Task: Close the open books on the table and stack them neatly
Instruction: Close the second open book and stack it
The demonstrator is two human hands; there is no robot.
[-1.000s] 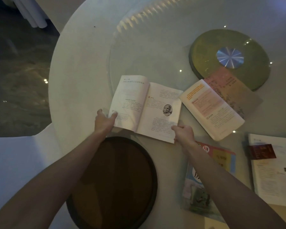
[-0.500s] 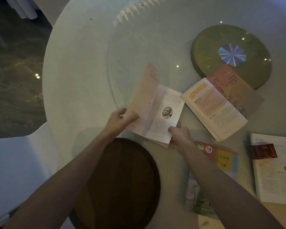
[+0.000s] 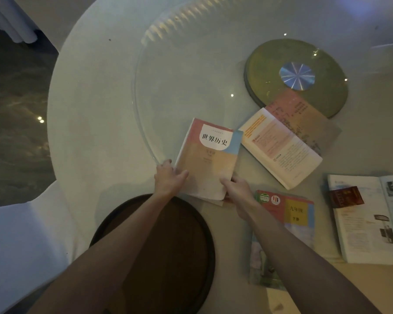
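On the round counter (image 3: 95, 123), the left hand (image 3: 168, 180) presses the closed book (image 3: 208, 159) at its near left edge, thumb on the cover. The right hand (image 3: 235, 189) grips its near right corner. Right of it lie an open book (image 3: 281, 146), a second closed book (image 3: 290, 214), and another open book (image 3: 370, 223) at the edge.
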